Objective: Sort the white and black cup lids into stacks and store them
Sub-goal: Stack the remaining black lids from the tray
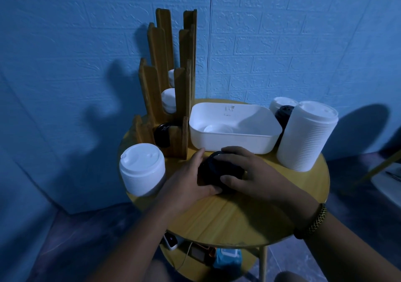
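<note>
At the left edge of the round yellow wooden table point(227, 216) stands a short stack of white plastic cup lids point(142, 169). Just behind it, in the upper middle of the frame, is a tall brown wooden rack with slots point(152, 86). Some white lids point(169, 99) sit in its middle slots, and a black lid point(162, 135) sits in the lowest slot.

In the middle of the frame, the left hand point(188, 179) holds the left side of a small stack of black plastic cup lids point(217, 171). Its fingers curl around the stack. The right hand point(251, 173) holds the right side, with fingers over the top and the thumb on the near side. The black stack sits right between the two hands, low over the table, just in front of a white plastic tub point(230, 143). One white lid point(218, 128) lies inside the tub.

To the right of the tub stands a tall stack of white ribbed lids point(308, 136). Behind it are another white stack point(282, 104) and a dark stack point(284, 114). A woven bracelet point(312, 221) is on the right wrist, at the lower right of the frame.
</note>
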The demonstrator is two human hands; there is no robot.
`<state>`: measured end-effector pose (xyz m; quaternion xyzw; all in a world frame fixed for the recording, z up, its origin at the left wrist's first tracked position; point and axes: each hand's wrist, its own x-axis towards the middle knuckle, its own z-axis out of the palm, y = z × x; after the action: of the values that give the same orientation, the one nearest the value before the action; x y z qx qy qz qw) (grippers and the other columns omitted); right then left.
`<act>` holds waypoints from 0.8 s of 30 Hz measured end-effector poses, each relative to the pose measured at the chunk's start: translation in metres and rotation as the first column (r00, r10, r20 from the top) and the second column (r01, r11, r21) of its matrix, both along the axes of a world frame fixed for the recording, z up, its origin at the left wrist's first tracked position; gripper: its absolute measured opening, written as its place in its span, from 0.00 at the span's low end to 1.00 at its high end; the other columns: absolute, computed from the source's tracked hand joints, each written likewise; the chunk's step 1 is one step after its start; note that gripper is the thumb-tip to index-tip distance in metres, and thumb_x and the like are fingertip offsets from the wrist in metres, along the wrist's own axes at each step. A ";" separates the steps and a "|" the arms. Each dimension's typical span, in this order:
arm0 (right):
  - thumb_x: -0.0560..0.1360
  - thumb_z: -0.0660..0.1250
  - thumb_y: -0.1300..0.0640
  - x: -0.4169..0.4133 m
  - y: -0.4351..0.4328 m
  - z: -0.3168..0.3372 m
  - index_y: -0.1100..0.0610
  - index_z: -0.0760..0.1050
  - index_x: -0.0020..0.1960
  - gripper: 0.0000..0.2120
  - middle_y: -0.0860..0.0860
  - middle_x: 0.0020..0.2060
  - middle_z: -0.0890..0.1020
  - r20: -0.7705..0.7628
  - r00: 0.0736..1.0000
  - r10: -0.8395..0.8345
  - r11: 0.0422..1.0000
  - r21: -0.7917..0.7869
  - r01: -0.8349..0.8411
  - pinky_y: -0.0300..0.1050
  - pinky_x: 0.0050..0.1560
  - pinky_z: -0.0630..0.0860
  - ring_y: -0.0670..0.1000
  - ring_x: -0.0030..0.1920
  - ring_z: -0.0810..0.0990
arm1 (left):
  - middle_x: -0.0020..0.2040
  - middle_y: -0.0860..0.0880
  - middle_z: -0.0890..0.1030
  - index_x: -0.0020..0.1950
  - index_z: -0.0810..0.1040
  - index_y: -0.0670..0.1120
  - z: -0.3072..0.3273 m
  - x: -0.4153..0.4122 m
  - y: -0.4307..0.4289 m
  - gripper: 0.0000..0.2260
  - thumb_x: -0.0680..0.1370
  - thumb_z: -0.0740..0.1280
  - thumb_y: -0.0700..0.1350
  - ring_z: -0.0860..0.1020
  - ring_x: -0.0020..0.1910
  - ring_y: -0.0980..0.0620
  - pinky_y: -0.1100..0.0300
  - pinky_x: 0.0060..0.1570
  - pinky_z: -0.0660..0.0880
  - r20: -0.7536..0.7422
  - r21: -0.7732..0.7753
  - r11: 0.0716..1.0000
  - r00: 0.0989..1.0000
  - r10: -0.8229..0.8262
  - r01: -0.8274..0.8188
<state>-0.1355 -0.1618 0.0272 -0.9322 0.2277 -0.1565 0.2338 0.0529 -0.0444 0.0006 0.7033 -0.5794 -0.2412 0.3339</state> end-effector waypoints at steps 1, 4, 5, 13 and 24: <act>0.77 0.67 0.42 0.001 -0.001 0.001 0.40 0.68 0.72 0.24 0.39 0.71 0.64 -0.006 1.000 0.001 1.000 0.011 -0.001 0.42 0.63 0.75 0.43 0.67 0.68 | 0.81 0.58 0.61 0.82 0.47 0.62 0.000 0.000 0.000 0.46 0.75 0.75 0.56 0.62 0.78 0.55 0.59 0.67 0.65 0.000 0.003 1.000 1.000 0.001 -0.001; 0.77 0.68 0.46 0.002 -0.005 0.006 0.40 0.69 0.71 0.23 0.38 0.71 0.64 -0.024 0.999 0.032 0.996 0.080 -0.030 0.43 0.63 0.76 0.43 0.67 0.68 | 0.81 0.58 0.61 0.82 0.47 0.62 -0.001 0.001 -0.001 0.46 0.75 0.76 0.56 0.62 0.78 0.55 0.60 0.66 0.64 -0.005 0.011 1.000 1.000 0.000 0.000; 0.77 0.69 0.46 0.001 -0.006 0.008 0.39 0.70 0.71 0.23 0.37 0.71 0.64 -0.033 0.998 0.052 0.993 0.107 -0.049 0.44 0.63 0.76 0.43 0.67 0.68 | 0.81 0.58 0.61 0.82 0.47 0.62 -0.001 0.002 -0.001 0.46 0.75 0.76 0.57 0.62 0.78 0.55 0.60 0.66 0.65 -0.004 0.012 1.000 1.000 -0.001 0.001; 0.76 0.69 0.44 0.006 0.000 0.011 0.39 0.68 0.71 0.24 0.39 0.69 0.68 -0.043 0.999 -0.012 0.999 0.035 0.014 0.42 0.62 0.75 0.44 0.64 0.71 | 0.80 0.58 0.61 0.82 0.47 0.64 0.000 0.001 0.000 0.45 0.75 0.75 0.57 0.64 0.77 0.54 0.57 0.67 0.67 0.008 0.020 1.000 1.000 -0.005 0.004; 0.70 0.72 0.38 -0.005 0.003 -0.007 0.41 0.60 0.76 0.39 0.40 0.67 0.72 0.105 0.987 -0.120 0.942 0.327 0.080 0.38 0.60 0.76 0.41 0.64 0.73 | 0.78 0.61 0.65 0.80 0.52 0.66 0.002 -0.001 0.004 0.39 0.76 0.73 0.59 0.66 0.74 0.57 0.59 0.64 0.68 0.054 -0.008 0.999 0.998 -0.042 0.043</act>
<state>-0.1410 -0.1587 0.0203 -0.8573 0.2826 -0.1864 0.3878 0.0516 -0.0409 0.0031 0.6955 -0.6042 -0.2266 0.3161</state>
